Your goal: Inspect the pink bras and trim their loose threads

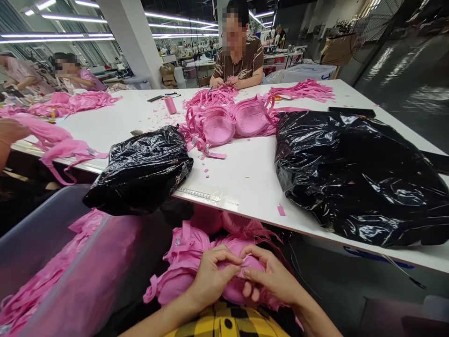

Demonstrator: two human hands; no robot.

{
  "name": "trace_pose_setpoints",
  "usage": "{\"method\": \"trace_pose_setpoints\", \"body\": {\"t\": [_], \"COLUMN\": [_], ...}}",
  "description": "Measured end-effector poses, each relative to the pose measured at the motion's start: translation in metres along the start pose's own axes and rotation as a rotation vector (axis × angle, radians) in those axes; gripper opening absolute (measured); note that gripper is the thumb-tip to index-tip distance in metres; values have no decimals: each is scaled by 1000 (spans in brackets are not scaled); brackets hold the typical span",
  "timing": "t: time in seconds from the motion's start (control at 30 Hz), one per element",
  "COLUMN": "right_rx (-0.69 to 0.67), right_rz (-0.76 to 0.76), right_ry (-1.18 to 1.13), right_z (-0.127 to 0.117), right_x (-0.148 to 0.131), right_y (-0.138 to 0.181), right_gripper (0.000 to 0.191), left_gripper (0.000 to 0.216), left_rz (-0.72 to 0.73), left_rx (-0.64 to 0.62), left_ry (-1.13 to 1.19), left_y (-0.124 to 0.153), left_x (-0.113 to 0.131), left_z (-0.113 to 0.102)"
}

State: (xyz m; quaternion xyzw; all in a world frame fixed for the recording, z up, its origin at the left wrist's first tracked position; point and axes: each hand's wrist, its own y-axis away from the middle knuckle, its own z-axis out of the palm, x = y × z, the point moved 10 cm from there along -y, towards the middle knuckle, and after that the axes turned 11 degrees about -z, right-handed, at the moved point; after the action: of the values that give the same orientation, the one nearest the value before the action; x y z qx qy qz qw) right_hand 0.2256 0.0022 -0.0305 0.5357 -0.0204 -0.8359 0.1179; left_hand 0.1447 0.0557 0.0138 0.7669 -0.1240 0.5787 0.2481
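A pile of pink bras (189,245) lies on my lap, below the front edge of the white table. Over the pile, my left hand (219,267) pinches pink bra fabric between thumb and forefinger. Right beside it, fingertips almost meeting, my right hand (263,269) pinches the same bra (250,263). What exactly sits between the fingertips is too small to make out. More bra cups hang in the shadow under the table edge.
On the white table (242,173) lie a black plastic bag (143,168), a larger black bag (351,173) and stacked pink bras (219,126). A pink thread spool (170,105) stands farther back. At my left is a plastic bin (66,262) of pink pieces. A co-worker (238,56) sits opposite.
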Motion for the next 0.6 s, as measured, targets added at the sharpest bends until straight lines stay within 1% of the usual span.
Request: {"method": "trace_pose_setpoints", "body": {"t": [0.07, 0.13, 0.23, 0.3, 0.33, 0.4, 0.47, 0.53, 0.6], "right_rx": [23, 121, 263, 297, 301, 276, 209, 136, 111], "right_rz": [-12, -26, -2, 22, 31, 32, -4, -109, -274], "right_ry": [-60, -156, -270, -305, -311, -279, -171, 34, 287], "right_z": [0, -6, -12, -12, -12, -12, -12, -15, -19], "right_x": [4, 9, 18, 22, 22, 19, 7, -15, -45], "right_y": [0, -1, 1, 1, 1, 1, 0, 0, 1], "right_gripper": [25, 26, 25, 25, 25, 26, 26, 25, 21], "left_gripper": [11, 13, 17, 20, 20, 18, 15, 13, 13], "left_rz": [121, 270, 491, 590, 620, 623, 555, 429, 304], "left_rx": [-19, -61, -164, -189, -175, -109, -49, -20, -7], "left_ry": [-34, -119, -307, -386, -400, -391, -353, -318, -317], "left_y": [4, 10, 25, 32, 33, 31, 23, 12, 1], "left_x": [11, 27, 47, 54, 56, 57, 55, 52, 50], "left_z": [2, 6, 17, 20, 19, 14, 9, 7, 9]}}
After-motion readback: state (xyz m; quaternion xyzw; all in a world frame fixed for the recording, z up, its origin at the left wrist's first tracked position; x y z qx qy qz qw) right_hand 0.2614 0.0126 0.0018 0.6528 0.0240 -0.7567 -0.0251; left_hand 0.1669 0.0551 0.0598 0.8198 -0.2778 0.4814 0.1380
